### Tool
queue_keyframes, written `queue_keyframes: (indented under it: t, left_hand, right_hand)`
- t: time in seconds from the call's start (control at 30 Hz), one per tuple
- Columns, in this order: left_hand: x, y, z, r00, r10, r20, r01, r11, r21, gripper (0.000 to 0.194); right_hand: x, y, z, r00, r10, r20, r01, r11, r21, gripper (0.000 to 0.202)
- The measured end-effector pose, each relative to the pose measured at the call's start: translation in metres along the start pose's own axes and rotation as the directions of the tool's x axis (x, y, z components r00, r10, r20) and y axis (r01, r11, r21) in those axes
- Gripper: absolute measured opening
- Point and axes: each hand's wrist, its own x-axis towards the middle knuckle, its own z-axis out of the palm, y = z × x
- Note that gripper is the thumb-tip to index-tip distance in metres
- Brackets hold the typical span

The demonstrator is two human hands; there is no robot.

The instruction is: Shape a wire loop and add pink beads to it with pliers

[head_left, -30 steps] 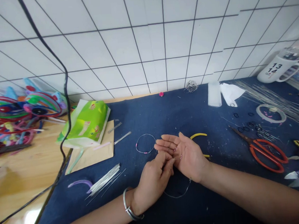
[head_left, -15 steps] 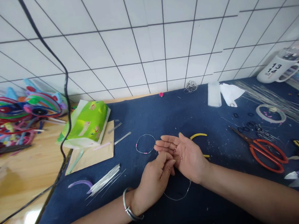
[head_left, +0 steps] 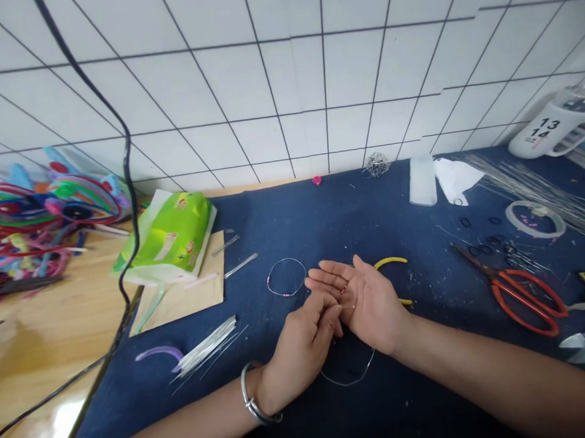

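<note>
My left hand (head_left: pixel 308 331), with a silver bangle (head_left: pixel 255 398) at the wrist, is closed in a pinch on a thin wire (head_left: pixel 351 383). The wire's tip reaches over the palm of my right hand (head_left: pixel 373 300). Its slack curves below both hands, passing behind the right wrist. My right hand lies palm up and open, fingers stretched out, with a few tiny pink beads (head_left: pixel 344 288) on it. Just beyond the fingertips rests a wire ring (head_left: pixel 285 259) carrying small pink beads. Yellow-handled pliers (head_left: pixel 391 261) are partly hidden behind my right hand.
Red-handled scissors (head_left: pixel 528 299) and a round dish of beads (head_left: pixel 510 220) are at the right. Cut wires (head_left: pixel 206 348) and a green tissue pack (head_left: pixel 173 234) are at the left. A black cable (head_left: pixel 127 164) hangs in front. A white mug (head_left: pixel 542 135) stands at the tiled wall.
The wire tip in my left hand now shows over the right palm. Both hands keep nearly the same place; the view has shifted slightly.
</note>
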Motion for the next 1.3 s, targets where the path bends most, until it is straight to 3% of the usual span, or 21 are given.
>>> queue_keyframes:
  t: [0.17,0.27,0.33,0.43,0.53,0.73,0.8,0.87,0.93,1.0,1.07,1.13,1.3]
  left_hand:
    - [0.002,-0.003,-0.008,0.998,0.009,0.065,-0.001,0.992,-0.127,0.023]
    - [0.001,-0.004,-0.013,0.993,0.029,0.112,0.005,0.956,-0.292,0.023]
    - [0.001,-0.003,-0.014,0.990,0.032,0.139,0.037,0.884,-0.466,0.023]
    - [-0.001,-0.001,-0.012,0.978,0.062,0.201,0.110,0.665,-0.739,0.018]
    - [-0.003,0.003,-0.011,0.960,0.111,0.256,0.170,0.496,-0.852,0.011]
    - [-0.012,0.004,-0.014,0.961,0.086,0.263,0.195,0.467,-0.863,0.016]
    - [-0.016,0.003,-0.019,0.967,0.034,0.254,0.197,0.532,-0.823,0.015]
    - [-0.021,0.003,-0.026,0.970,-0.046,0.239,0.208,0.667,-0.716,0.017]
    - [-0.024,0.004,-0.035,0.972,-0.111,0.207,0.201,0.849,-0.489,0.021]
    - [-0.026,0.006,-0.043,0.985,-0.065,0.159,0.091,0.982,-0.165,0.022]
    - [-0.028,0.007,-0.045,0.992,0.044,0.120,-0.057,0.992,0.109,0.019]
    - [-0.028,0.006,-0.043,0.988,0.111,0.102,-0.137,0.946,0.295,0.019]
    - [-0.029,0.000,-0.033,0.981,0.118,0.151,-0.175,0.873,0.456,0.020]
  right_hand:
    - [0.001,-0.003,-0.001,1.000,0.015,0.017,-0.015,1.000,-0.006,0.045]
    - [0.001,-0.005,-0.001,0.999,0.033,0.026,-0.032,0.999,-0.024,0.046]
    - [0.001,-0.005,-0.002,0.999,0.042,0.032,-0.040,0.998,-0.037,0.046]
    - [0.000,-0.005,-0.003,0.998,0.046,0.045,-0.044,0.997,-0.059,0.046]
    - [-0.001,-0.005,-0.003,0.997,0.051,0.056,-0.046,0.996,-0.081,0.046]
    - [-0.002,-0.005,0.000,0.996,0.041,0.075,-0.034,0.995,-0.090,0.046]
    - [-0.001,-0.005,0.000,0.997,0.040,0.073,-0.032,0.994,-0.101,0.046]
    - [0.000,-0.005,0.000,0.996,0.049,0.069,-0.041,0.993,-0.110,0.046]
    - [0.001,-0.005,-0.001,0.996,0.060,0.068,-0.052,0.992,-0.116,0.046]
    - [0.002,-0.004,-0.002,0.995,0.068,0.069,-0.060,0.991,-0.119,0.047]
    - [0.003,-0.004,-0.003,0.995,0.074,0.069,-0.065,0.991,-0.117,0.047]
    - [0.003,-0.004,-0.003,0.994,0.079,0.071,-0.071,0.991,-0.112,0.047]
    - [0.003,-0.004,-0.003,0.994,0.084,0.071,-0.075,0.991,-0.114,0.047]
